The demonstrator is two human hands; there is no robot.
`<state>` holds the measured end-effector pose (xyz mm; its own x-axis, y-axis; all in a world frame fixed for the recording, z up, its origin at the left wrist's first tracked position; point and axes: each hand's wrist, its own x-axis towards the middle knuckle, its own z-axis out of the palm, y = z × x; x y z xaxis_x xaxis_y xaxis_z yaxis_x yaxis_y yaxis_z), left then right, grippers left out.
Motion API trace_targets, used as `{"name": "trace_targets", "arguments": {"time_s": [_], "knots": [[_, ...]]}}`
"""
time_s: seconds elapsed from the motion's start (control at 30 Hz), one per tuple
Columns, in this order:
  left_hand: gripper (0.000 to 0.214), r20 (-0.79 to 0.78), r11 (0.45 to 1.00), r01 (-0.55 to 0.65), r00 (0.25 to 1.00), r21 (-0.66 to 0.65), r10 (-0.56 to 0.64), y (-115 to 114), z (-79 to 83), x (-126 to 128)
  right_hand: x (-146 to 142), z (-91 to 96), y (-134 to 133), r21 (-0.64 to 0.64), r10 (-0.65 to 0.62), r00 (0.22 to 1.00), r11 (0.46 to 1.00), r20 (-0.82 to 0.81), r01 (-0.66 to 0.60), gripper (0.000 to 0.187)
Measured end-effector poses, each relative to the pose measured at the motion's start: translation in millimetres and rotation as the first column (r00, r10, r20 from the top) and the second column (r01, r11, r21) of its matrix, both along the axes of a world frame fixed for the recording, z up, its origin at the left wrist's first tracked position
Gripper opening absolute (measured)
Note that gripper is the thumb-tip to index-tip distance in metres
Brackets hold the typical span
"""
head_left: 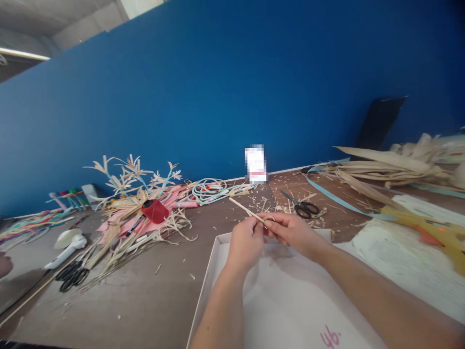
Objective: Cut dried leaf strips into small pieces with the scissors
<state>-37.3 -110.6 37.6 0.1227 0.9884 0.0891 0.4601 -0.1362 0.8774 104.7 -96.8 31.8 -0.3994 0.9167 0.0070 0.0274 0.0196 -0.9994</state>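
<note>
My left hand [247,242] and my right hand [292,231] meet over the far end of a shallow white box [286,291]. Both are closed, fingertips pinching a thin pale strip of dried husk [241,205] that sticks out past them to the upper left. The fingers hide the strip's near end. Just beyond my right hand lie black-handled scissors [307,209], blades pointing to the upper left, among scattered husk scraps.
Left stand husk flowers [123,179], a red thread cone [154,211], a glue gun [67,249] and black scissors [71,275]. Coiled pale-blue cord [209,191] lies at the back. Dried husks [392,167] pile up right. Another person's hand [5,265] shows at the left edge.
</note>
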Motion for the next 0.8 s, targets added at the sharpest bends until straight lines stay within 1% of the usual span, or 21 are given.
{"name": "trace_targets", "arguments": {"time_s": [0.07,0.13,0.2,0.27,0.4,0.5,0.57,0.6,0.63,0.73,0.77,0.8], "knots": [[0.020,-0.054,0.998,-0.021,0.998,0.066,0.025,-1,-0.1,2,0,-0.2,0,0.022,-0.009,1.000,1.000,0.029,0.009,0.042],[0.020,-0.070,0.992,-0.067,0.995,0.105,0.075,-1,0.1,3,1,-0.7,0,0.058,-0.027,0.997,0.998,0.074,0.023,0.042],[0.020,-0.059,0.985,-0.127,0.989,0.115,0.135,0,0.5,3,1,-2.4,0,0.101,-0.051,0.992,0.994,0.112,0.040,0.041],[0.022,-0.034,0.983,-0.159,0.986,0.095,0.163,0,1.0,2,2,-4.7,1,0.132,-0.071,0.989,0.990,0.131,0.054,0.041],[0.022,-0.002,0.987,-0.147,0.989,0.060,0.147,1,0.9,1,3,-6.3,2,0.157,-0.067,0.990,0.986,0.127,0.047,0.041],[0.022,-0.021,0.987,-0.136,0.990,0.089,0.139,0,0.4,1,2,-4.3,1,0.154,-0.053,0.989,0.988,0.137,0.031,0.040],[0.023,-0.040,0.984,-0.140,0.989,0.109,0.145,-1,1.2,2,2,-4.2,-1,0.214,-0.084,0.980,0.976,0.181,0.044,0.039],[0.023,-0.040,0.982,-0.150,0.987,0.113,0.155,-1,1.9,2,2,-4.8,-1,0.279,-0.112,0.973,0.959,0.202,0.053,0.038],[0.023,-0.031,0.981,-0.163,0.985,0.109,0.167,-1,2.8,2,1,-6.0,-2,0.360,-0.147,0.965,0.931,0.219,0.060,0.039],[0.021,0.042,0.979,-0.192,0.981,0.066,0.190,0,4.5,2,1,-11.0,-4,0.594,-0.258,0.933,0.802,0.252,0.061,0.047],[0.020,0.076,0.980,-0.194,0.979,0.047,0.190,0,4.1,2,1,-12.5,-4,0.641,-0.297,0.917,0.765,0.267,0.061,0.048],[0.020,0.114,0.981,-0.190,0.976,0.025,0.186,2,3.0,2,1,-13.8,-4,0.669,-0.338,0.899,0.740,0.278,0.071,0.049]]}}
